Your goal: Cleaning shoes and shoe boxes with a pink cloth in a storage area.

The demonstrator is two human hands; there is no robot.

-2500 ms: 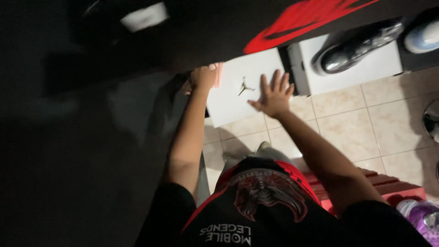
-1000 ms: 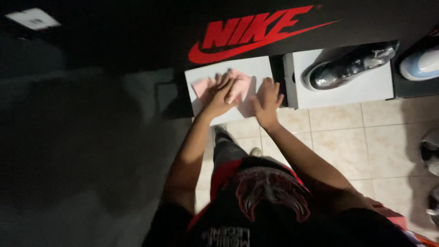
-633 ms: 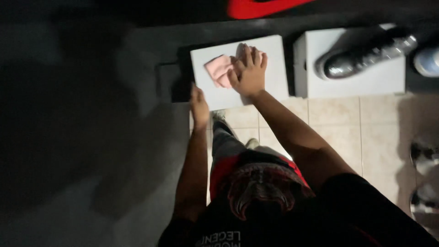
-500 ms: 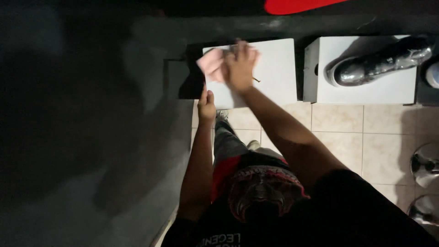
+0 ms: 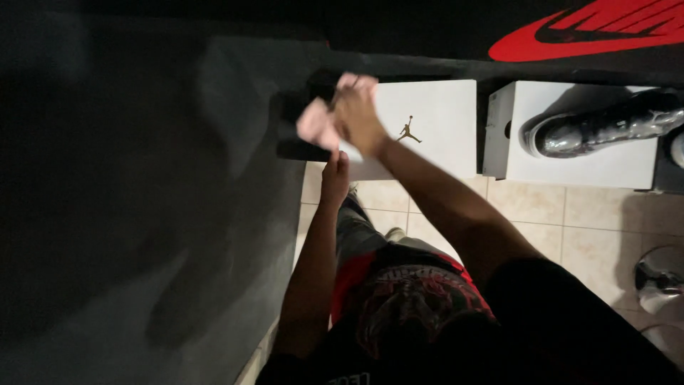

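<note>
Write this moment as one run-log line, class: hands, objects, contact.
right hand: grips pink cloth at white box left edge | left hand: on box front | neighbouring box: shiny shoe on top

You see a soft pink cloth (image 5: 317, 122), crumpled and bunched, at the upper left corner of a white rectangular cardboard shoe box (image 5: 434, 121). The cloth overhangs the box's left edge, partly above a dark recess. It appears blurred, so you cannot read its folds. The box lies flat with its lid closed, top face up, bearing a small dark figure emblem near its centre. Its near edge borders beige floor tiles.
</note>
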